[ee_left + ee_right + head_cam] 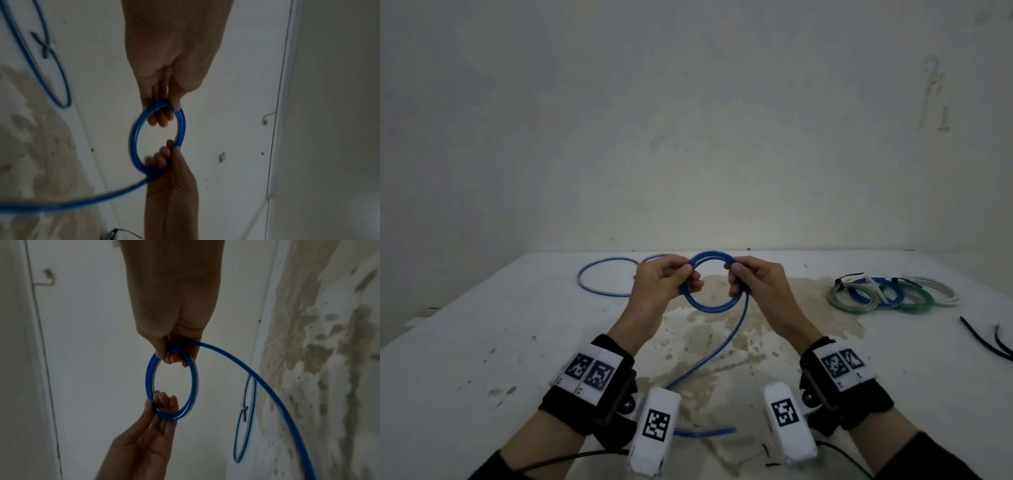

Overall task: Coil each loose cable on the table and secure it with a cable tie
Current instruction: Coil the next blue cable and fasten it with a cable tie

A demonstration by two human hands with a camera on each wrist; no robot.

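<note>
Blue glossy plastic cable (717,301) was held above the stained white table (482,342) as a small coil of a few turns, pinched on one side by the left hand (661,284) and on the other by the right hand (758,284). Coiling was judged under way; the trailing length called for further winding, then a tie.

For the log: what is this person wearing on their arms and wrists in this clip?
Both hands, left and right, are bare. Each wrist carries a black strap with a white band printed with two square black-and-white markers. A white boxy camera unit with one marker hangs under each wrist, trailing a thin dark cable. Dark sleeves cover the forearms.
</note>
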